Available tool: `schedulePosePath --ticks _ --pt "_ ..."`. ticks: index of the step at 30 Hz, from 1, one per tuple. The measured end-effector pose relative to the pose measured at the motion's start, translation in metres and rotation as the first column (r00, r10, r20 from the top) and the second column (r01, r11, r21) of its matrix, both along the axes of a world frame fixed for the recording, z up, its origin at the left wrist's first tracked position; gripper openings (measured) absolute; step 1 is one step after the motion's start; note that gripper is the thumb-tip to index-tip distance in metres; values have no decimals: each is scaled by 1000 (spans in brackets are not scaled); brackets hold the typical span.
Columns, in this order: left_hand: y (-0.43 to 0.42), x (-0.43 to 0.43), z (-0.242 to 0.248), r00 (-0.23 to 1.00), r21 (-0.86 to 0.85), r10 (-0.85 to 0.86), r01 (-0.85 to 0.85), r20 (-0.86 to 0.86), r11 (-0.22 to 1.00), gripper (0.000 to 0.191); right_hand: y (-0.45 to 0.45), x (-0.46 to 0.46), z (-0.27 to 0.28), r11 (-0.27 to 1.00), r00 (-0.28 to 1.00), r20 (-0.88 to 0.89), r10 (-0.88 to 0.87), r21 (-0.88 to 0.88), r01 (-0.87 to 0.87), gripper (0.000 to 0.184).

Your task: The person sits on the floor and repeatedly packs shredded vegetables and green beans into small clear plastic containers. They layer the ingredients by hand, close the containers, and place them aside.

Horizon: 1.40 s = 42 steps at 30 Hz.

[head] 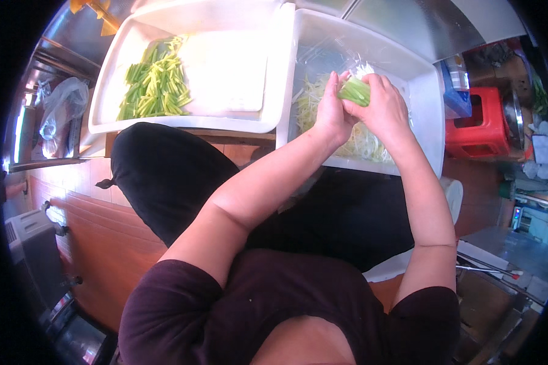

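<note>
A small bundle of cut green vegetable stalks is gripped between my two hands above the right-hand white plastic tub. My left hand presses the bundle from the left, thumb pointing up. From the other side, my right hand curls its fingers around it. White shreds show just beyond the bundle; whether they are held or lie behind is unclear. Inside this tub, pale yellow-white vegetable shreds are spread below my hands, partly hidden by them.
At left, a second white tub holds a pile of cut green stalks beside a white board. A red plastic stool and a blue box stand to the right. A clear plastic bag lies at far left.
</note>
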<state>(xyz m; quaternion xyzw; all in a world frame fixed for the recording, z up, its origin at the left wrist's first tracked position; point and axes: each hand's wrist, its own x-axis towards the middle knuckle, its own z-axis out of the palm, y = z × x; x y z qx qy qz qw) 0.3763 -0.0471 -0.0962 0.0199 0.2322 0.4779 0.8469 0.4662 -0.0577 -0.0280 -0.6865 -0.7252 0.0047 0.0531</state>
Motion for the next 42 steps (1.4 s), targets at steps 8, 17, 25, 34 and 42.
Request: schedulePosePath --ticks 8,17,25,34,42 --pt "2 12 -23 998 51 23 -20 -57 999 40 -30 38 2 961 974 -99 205 211 -180 71" --pt "3 21 -6 955 58 211 -203 -210 977 40 -49 37 -19 980 847 -499 184 162 -118 44" --pt "10 18 -13 967 112 188 -170 -174 979 53 -47 47 -2 973 690 -698 192 228 -40 14" --pt "-3 24 -6 993 166 45 -27 -110 986 54 -5 63 -3 884 855 -422 301 460 -85 11" --pt "6 17 -1 999 24 19 -18 -44 1000 37 -12 65 -11 892 936 -157 315 386 -235 26"
